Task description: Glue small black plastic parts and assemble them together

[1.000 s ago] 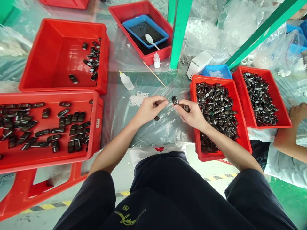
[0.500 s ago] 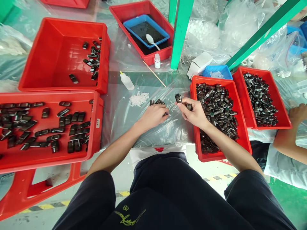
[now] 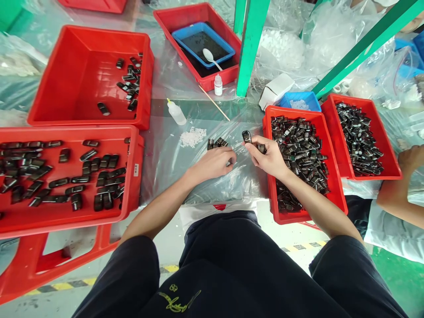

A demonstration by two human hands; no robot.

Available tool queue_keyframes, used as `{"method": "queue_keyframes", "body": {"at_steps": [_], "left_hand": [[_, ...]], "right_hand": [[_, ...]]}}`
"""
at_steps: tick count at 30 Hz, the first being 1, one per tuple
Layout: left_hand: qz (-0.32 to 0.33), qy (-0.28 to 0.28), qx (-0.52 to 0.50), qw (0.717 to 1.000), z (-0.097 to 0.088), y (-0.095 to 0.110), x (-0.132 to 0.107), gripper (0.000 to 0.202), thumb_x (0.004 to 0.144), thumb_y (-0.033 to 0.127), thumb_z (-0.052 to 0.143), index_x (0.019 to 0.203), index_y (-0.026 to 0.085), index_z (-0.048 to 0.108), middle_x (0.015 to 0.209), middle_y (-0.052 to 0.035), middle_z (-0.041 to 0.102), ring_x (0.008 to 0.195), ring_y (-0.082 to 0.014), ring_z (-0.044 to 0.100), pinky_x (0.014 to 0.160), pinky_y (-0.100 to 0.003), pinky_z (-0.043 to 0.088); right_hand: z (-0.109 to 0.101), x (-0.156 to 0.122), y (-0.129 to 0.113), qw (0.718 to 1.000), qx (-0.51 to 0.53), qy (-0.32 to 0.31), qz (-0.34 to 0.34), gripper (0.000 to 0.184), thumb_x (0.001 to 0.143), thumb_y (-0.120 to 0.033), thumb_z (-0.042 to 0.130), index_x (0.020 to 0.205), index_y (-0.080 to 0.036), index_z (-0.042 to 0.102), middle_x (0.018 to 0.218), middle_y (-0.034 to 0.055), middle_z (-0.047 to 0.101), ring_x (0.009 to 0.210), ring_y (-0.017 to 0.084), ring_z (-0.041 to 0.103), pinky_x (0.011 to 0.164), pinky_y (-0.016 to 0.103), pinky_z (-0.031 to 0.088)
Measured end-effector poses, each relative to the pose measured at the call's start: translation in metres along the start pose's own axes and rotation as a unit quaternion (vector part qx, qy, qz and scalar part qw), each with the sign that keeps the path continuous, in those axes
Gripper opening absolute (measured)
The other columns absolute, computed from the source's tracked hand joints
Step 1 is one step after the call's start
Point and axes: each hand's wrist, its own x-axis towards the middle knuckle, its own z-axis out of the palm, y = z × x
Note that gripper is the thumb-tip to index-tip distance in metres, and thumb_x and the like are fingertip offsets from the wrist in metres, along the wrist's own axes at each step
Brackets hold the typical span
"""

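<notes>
My right hand [image 3: 269, 157] pinches a glossy black oblong piece [image 3: 246, 136] between thumb and fingers, its long side tipped upward. Another dark piece [image 3: 262, 148] is tucked in the same hand, partly covered by the fingers. To its left, my left hand [image 3: 213, 163] is closed just above the plastic-covered table, fingers curled inward. What lies between those fingertips is too small and hidden to name. Several similar black pieces [image 3: 217, 143] lie on the sheet right behind the left hand. A pile of small white bits [image 3: 193, 137] is spread to their left.
Red bins of black pieces stand left [image 3: 141, 176] and right [image 3: 339, 194]. Behind are a squeeze bottle [image 3: 176, 113], a thin stick [image 3: 214, 103], a small bottle [image 3: 218, 85] and a blue tray [image 3: 179, 33] with a white spoon [image 3: 208, 54]. A green post [image 3: 251, 53] rises there; another person's arm [image 3: 400, 194] is at right.
My left hand's fingers have curled further in, and the dark item at its fingertips shows less. My right hand keeps its hold, nearly still. The whole view has shifted very slightly.
</notes>
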Motion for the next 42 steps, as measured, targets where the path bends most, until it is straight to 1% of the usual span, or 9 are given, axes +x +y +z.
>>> {"method": "queue_keyframes", "body": {"at_steps": [5, 9, 13, 17, 20, 23, 26, 35, 42], "left_hand": [[0.027, 0.004, 0.028, 0.999, 0.004, 0.001, 0.003, 0.015, 0.097, 0.018, 0.056, 0.095, 0.019, 0.071, 0.098, -0.0097, 0.073, 0.094, -0.0278, 0.07, 0.081, -0.037, 0.049], [0.03, 0.021, 0.001, 0.999, 0.004, -0.002, 0.002, 0.018, 0.095, 0.014, 0.054, 0.099, 0.018, 0.071, 0.097, -0.0097, 0.074, 0.091, -0.0268, 0.07, 0.081, -0.036, 0.049], [0.028, 0.107, -0.11, 0.988, -0.008, -0.004, -0.001, 0.019, 0.097, 0.019, 0.058, 0.103, 0.019, 0.076, 0.097, -0.0065, 0.076, 0.086, -0.0217, 0.069, 0.08, -0.034, 0.05], [0.0, 0.264, -0.279, 0.923, -0.017, -0.004, 0.0, 0.018, 0.096, 0.033, 0.07, 0.098, 0.02, 0.082, 0.093, -0.0057, 0.078, 0.07, -0.014, 0.062, 0.065, -0.029, 0.046], [-0.016, 0.329, -0.385, 0.862, -0.017, -0.002, 0.003, 0.023, 0.089, 0.042, 0.082, 0.091, 0.02, 0.083, 0.085, -0.0052, 0.078, 0.069, -0.0136, 0.063, 0.063, -0.028, 0.048], [-0.02, 0.342, -0.445, 0.828, -0.014, 0.001, 0.005, 0.029, 0.081, 0.048, 0.089, 0.086, 0.02, 0.083, 0.08, -0.0042, 0.077, 0.07, -0.0141, 0.066, 0.065, -0.027, 0.052], [-0.032, 0.341, -0.458, 0.821, -0.012, 0.004, 0.006, 0.031, 0.077, 0.049, 0.092, 0.084, 0.02, 0.083, 0.079, -0.0035, 0.077, 0.066, -0.0122, 0.063, 0.062, -0.026, 0.05], [-0.046, 0.328, -0.513, 0.792, -0.011, 0.006, 0.008, 0.033, 0.073, 0.05, 0.096, 0.083, 0.02, 0.083, 0.081, -0.0038, 0.079, 0.069, -0.0126, 0.068, 0.068, -0.027, 0.057], [-0.037, 0.353, -0.466, 0.81, -0.009, 0.008, 0.007, 0.031, 0.077, 0.049, 0.093, 0.084, 0.02, 0.084, 0.083, -0.0051, 0.081, 0.066, -0.0124, 0.067, 0.061, -0.026, 0.053]], "right_hand": [[0.0, 0.0, 0.0, 1.0, -0.017, -0.006, -0.022, 0.048, 0.092, -0.07, 0.072, 0.089, -0.023, 0.067, 0.051, -0.0064, 0.05, 0.044, 0.01, 0.043, 0.044, 0.025, 0.029], [-0.001, 0.0, 0.0, 1.0, -0.015, -0.007, -0.015, 0.049, 0.091, -0.071, 0.073, 0.089, -0.022, 0.067, 0.052, -0.0066, 0.05, 0.044, 0.01, 0.044, 0.044, 0.024, 0.029], [0.0, 0.0, 0.002, 0.999, -0.025, -0.016, -0.025, 0.05, 0.092, -0.071, 0.071, 0.091, -0.021, 0.066, 0.055, -0.0069, 0.05, 0.044, 0.009, 0.044, 0.045, 0.024, 0.029], [0.001, 0.0, 0.004, 0.996, -0.058, -0.028, -0.061, 0.049, 0.096, -0.068, 0.067, 0.092, -0.02, 0.065, 0.062, -0.0058, 0.05, 0.048, 0.01, 0.043, 0.048, 0.025, 0.031], [0.002, -0.001, 0.005, 0.99, -0.101, -0.045, -0.083, 0.042, 0.101, -0.059, 0.065, 0.085, -0.02, 0.062, 0.067, -0.0042, 0.049, 0.058, 0.011, 0.041, 0.055, 0.026, 0.033], [0.003, -0.002, 0.007, 0.983, -0.135, -0.064, -0.103, 0.034, 0.103, -0.047, 0.063, 0.084, -0.019, 0.062, 0.073, -0.003, 0.052, 0.064, 0.011, 0.041, 0.061, 0.026, 0.034], [0.003, -0.003, 0.009, 0.98, -0.152, -0.071, -0.103, 0.029, 0.103, -0.041, 0.062, 0.086, -0.018, 0.063, 0.074, -0.0035, 0.051, 0.065, 0.011, 0.039, 0.064, 0.026, 0.034], [0.003, -0.003, 0.008, 0.981, -0.155, -0.058, -0.105, 0.031, 0.102, -0.044, 0.062, 0.085, -0.018, 0.064, 0.076, -0.0018, 0.057, 0.066, 0.012, 0.041, 0.065, 0.026, 0.035], [0.004, -0.003, 0.006, 0.981, -0.16, -0.039, -0.104, 0.032, 0.102, -0.044, 0.062, 0.085, -0.018, 0.064, 0.074, -0.0026, 0.054, 0.065, 0.012, 0.039, 0.065, 0.027, 0.035]]}}
